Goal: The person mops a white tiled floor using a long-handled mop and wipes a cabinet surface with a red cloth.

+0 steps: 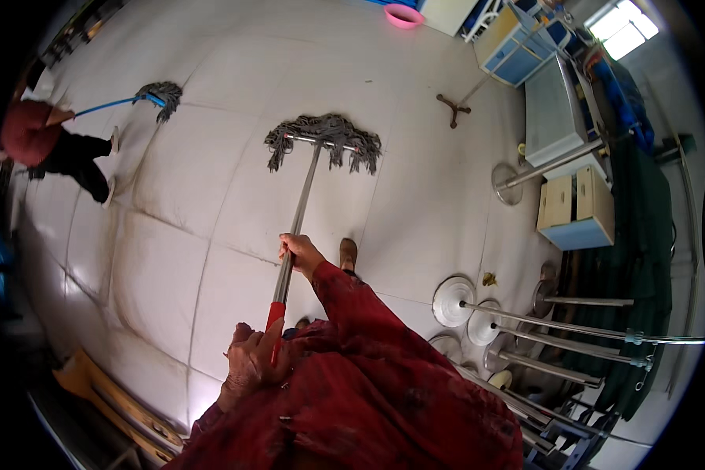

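Note:
A wide string mop head point(323, 130) of dark grey strands lies spread on the tiled floor point(305, 76) ahead of me. Its metal pole point(307, 191) runs back towards my body and ends in a red grip point(275, 314). My right hand point(299, 252) is wrapped around the metal pole partway down. Close to my torso, my left hand point(254, 355) holds the red grip at the top end. The far side of each hand's fingers is partly hidden.
At the left, another person point(32, 132) holds a blue-handled mop point(161, 97). Round-based metal stands point(453, 301) crowd the lower right, near a small drawer cabinet point(576, 208). A three-footed stand point(453, 111) and a pink basin point(404, 16) are farther off. Yellow-brown wooden furniture point(114, 402) sits lower left.

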The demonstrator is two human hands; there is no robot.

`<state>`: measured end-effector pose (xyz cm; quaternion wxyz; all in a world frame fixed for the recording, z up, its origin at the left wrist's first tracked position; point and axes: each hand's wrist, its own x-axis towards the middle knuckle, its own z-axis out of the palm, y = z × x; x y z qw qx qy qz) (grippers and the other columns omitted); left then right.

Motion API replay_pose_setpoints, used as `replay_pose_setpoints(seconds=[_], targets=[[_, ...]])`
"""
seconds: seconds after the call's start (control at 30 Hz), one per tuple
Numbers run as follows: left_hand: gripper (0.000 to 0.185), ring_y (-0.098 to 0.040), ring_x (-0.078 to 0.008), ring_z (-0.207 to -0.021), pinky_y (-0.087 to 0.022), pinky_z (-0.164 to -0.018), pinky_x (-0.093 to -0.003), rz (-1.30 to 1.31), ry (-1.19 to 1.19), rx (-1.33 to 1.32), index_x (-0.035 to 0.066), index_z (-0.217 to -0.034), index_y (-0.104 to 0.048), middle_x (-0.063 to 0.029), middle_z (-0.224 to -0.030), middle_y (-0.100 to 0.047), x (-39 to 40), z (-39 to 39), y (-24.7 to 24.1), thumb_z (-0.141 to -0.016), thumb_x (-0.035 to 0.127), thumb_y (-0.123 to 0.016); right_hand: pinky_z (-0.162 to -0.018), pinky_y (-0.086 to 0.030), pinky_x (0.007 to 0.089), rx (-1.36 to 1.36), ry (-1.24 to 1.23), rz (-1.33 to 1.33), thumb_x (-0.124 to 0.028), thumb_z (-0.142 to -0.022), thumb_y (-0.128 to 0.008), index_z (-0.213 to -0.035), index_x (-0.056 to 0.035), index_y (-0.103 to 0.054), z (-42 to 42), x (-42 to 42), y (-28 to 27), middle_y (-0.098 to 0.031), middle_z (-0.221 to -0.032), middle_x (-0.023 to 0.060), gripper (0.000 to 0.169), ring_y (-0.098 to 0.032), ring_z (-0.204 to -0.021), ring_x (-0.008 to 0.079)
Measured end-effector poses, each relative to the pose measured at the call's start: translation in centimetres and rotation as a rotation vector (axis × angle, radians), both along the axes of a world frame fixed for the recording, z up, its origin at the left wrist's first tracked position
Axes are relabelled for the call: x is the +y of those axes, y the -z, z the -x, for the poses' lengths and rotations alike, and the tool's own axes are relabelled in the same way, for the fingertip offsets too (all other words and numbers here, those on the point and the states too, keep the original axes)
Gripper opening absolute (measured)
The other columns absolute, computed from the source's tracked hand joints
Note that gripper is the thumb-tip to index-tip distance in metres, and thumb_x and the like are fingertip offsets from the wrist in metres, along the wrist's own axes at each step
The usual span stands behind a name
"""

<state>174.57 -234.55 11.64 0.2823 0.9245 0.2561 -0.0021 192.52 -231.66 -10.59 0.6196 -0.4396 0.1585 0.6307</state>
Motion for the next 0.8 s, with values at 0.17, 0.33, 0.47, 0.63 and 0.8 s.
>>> replay_pose_setpoints(seconds=[0.17, 0.33, 0.47, 0.63, 0.8], targets=[[0.038, -0.058, -0.0304, -0.060, -0.047, -0.051, -0.0374, 0.031, -0.060, 0.049, 0.003, -0.103, -0.052, -0.0177, -0.068, -0.057, 6.0, -9.1, 2.8, -0.065, 0.007, -0.053, -0.041, -0.039, 0.0320, 0.022, 0.109, 0.010, -0.005, -0.071, -0.048, -0.056, -0.0006, -0.042, -7.9, 6.9, 3.4, -0.043, -0.050, 0.0091, 0.017, -0.045, -0.042, 0.0197], [0.030, -0.060, -0.0305, -0.068, -0.047, -0.059, -0.0350, 0.145, -0.236, -0.030, 0.001, -0.100, -0.053, -0.0195, -0.076, -0.059, 10.2, -16.2, 4.2, -0.071, 0.006, -0.049, -0.040, -0.040, 0.0339, 0.107, 0.097, 0.090, -0.006, -0.071, -0.050, -0.062, 0.0014, -0.043, -14.5, 12.0, 5.4, -0.044, -0.055, 0.0098, 0.014, -0.045, -0.043, 0.0202], [0.028, -0.057, -0.0334, -0.081, -0.047, -0.068, -0.0342, 0.216, -0.424, -0.098, 0.002, -0.098, -0.055, -0.0209, -0.083, -0.058, 11.4, -19.3, 4.4, -0.071, 0.007, -0.051, -0.038, -0.040, 0.0345, 0.062, 0.125, 0.186, -0.003, -0.068, -0.054, -0.062, 0.0020, -0.043, -18.4, 14.9, 6.8, -0.044, -0.054, 0.0100, 0.013, -0.046, -0.043, 0.0205], [0.028, -0.059, -0.0317, -0.077, -0.047, -0.064, -0.0325, 0.221, -0.614, -0.169, 0.000, -0.097, -0.056, -0.0194, -0.080, -0.059, 13.6, -20.3, 3.2, -0.070, 0.007, -0.053, -0.037, -0.042, 0.0359, 0.003, 0.112, 0.182, 0.001, -0.066, -0.053, -0.061, 0.0029, -0.044, -22.6, 20.4, 9.7, -0.045, -0.054, 0.0115, 0.011, -0.046, -0.042, 0.0211], [0.028, -0.059, -0.0314, -0.075, -0.047, -0.063, -0.0324, 0.258, -0.695, -0.139, 0.000, -0.097, -0.056, -0.0191, -0.079, -0.059, 17.3, -22.2, 3.0, -0.070, 0.007, -0.053, -0.036, -0.040, 0.0369, 0.048, 0.107, 0.208, 0.003, -0.066, -0.051, -0.064, 0.0055, -0.043, -25.0, 24.4, 12.1, -0.044, -0.055, 0.0121, 0.009, -0.047, -0.042, 0.0221]])
